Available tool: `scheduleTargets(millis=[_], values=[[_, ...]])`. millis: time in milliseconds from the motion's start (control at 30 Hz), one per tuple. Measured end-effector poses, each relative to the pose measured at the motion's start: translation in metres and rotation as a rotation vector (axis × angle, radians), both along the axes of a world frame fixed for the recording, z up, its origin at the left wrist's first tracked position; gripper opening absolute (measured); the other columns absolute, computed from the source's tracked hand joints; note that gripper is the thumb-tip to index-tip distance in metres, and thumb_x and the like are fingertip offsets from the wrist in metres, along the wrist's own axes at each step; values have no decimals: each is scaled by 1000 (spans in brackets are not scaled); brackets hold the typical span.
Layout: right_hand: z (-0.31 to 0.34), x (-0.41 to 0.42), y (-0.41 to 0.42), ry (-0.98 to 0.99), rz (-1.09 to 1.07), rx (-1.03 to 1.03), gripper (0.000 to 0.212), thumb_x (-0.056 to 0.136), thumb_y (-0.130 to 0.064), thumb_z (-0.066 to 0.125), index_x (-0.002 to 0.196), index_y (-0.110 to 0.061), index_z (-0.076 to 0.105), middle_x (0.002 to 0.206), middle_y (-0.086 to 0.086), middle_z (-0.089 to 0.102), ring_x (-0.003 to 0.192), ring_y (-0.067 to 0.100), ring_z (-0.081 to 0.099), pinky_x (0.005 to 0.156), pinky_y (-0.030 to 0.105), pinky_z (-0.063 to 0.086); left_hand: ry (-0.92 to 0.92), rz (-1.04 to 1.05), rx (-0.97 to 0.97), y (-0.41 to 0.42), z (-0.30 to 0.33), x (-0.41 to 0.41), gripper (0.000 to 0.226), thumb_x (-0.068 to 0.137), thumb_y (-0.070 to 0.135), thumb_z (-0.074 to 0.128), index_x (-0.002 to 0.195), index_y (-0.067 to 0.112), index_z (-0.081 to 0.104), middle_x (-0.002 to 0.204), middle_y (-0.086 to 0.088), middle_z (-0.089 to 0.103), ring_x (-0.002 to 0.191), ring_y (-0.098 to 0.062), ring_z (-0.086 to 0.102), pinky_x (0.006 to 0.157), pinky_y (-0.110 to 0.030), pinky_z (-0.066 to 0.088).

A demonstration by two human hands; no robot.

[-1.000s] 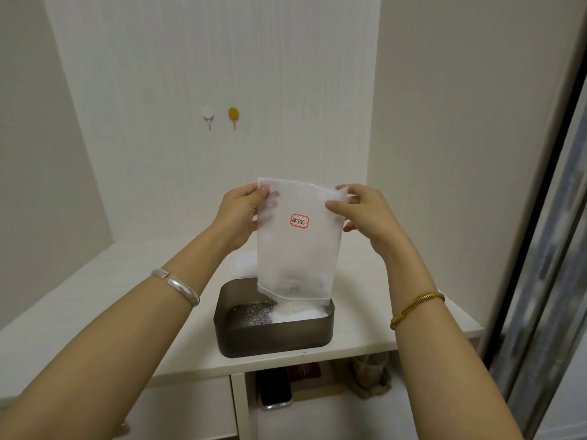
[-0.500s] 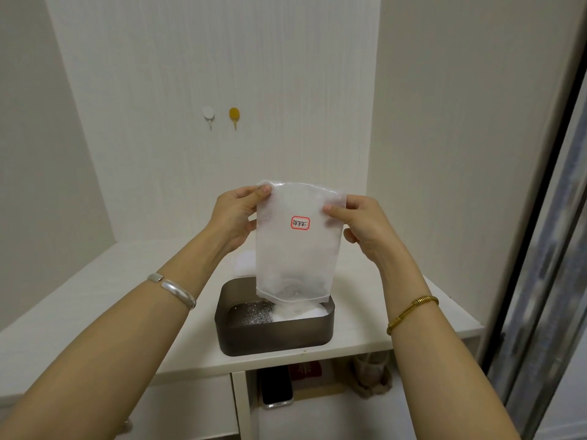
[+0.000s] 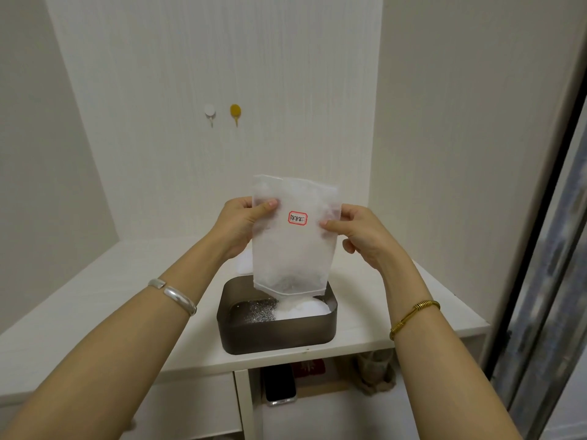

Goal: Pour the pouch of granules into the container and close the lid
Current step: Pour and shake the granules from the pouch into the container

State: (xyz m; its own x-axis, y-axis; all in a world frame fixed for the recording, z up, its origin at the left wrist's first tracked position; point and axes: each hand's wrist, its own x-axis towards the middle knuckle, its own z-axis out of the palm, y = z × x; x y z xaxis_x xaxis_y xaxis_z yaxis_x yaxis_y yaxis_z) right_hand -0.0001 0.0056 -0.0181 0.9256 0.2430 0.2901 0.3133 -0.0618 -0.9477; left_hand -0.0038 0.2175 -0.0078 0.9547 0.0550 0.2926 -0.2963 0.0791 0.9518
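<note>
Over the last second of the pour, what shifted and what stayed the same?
Both hands slid down the pouch: left hand and right hand now pinch its sides lower, leaving the top edge free above them. The pouch stayed inverted, mouth over the dark container, white granules still heaped on its right side. No lid is on it.

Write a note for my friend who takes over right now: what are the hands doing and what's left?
Left hand and right hand each pinch a side of the upturned white pouch, mouth down over the dark brown container on the white cabinet top.
Done: a heap of white granules lies in the container's right half.
Left: empty the pouch, then close the lid, which I cannot clearly see.
</note>
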Motion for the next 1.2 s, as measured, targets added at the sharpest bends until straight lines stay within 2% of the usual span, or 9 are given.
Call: scheduleTargets(millis=[200,433,533,667,800,900,1000,1100,1200], values=[[-15,-1,5,56,52,-38,15,84,-6,64,96,-11,70,88,0,70,70,9,59,38,16,34,-1,11,-38,2,-7,1,6,83,9,64,84,7,69,74,1,76,70,-14,72,64,-26,59],[-19,1,8,38,-23,89,10,82,-6,68,76,-14,71,73,0,66,57,11,51,35,15,30,12,-22,-5,6,-9,0,12,87,15,60,85,10,71,77,1,75,76,-17,68,73,-30,57],[-18,1,10,4,-78,102,13,80,-6,70,72,-16,71,68,0,66,43,1,49,34,14,29,16,-32,-26,6,-8,-1,14,88,14,57,86,11,71,73,3,75,73,-16,66,63,-25,56],[-17,-2,13,-34,-136,129,18,76,-3,73,62,-11,66,54,-1,60,29,-4,44,32,7,30,17,-77,-40,6,-8,-4,12,84,12,61,92,12,70,76,4,75,70,-14,67,61,-24,54],[-15,-4,14,-37,-128,102,17,77,-2,72,63,-8,64,58,1,59,29,-6,46,32,5,30,-23,-66,-71,5,-7,-5,13,80,16,65,91,14,70,78,4,76,71,-12,70,64,-24,58],[-13,-6,12,-59,-65,-8,12,83,-11,68,76,-20,69,72,-2,66,38,-6,50,33,12,30,-48,-27,-98,7,-5,-5,11,79,18,68,86,11,70,78,2,76,73,-15,71,63,-25,57],[-6,-6,10,-110,-44,68,8,86,-22,64,89,-27,69,80,-11,70,48,-7,53,35,14,31,-52,-9,-91,7,-4,-5,10,80,19,68,84,10,70,77,1,76,72,-15,71,64,-25,57],[7,-8,10,-149,-24,141,8,88,-22,62,91,-23,70,66,-18,69,48,-3,51,37,12,31,-50,-18,-78,5,-3,-7,9,80,18,68,80,10,71,75,1,76,69,-14,70,65,-25,58],[17,-10,12,-158,29,204,11,87,-13,64,78,-14,69,53,-17,67,44,-4,56,40,7,39,-55,-13,-80,3,-1,-11,9,81,17,67,79,10,71,73,1,75,69,-15,70,64,-24,58]])
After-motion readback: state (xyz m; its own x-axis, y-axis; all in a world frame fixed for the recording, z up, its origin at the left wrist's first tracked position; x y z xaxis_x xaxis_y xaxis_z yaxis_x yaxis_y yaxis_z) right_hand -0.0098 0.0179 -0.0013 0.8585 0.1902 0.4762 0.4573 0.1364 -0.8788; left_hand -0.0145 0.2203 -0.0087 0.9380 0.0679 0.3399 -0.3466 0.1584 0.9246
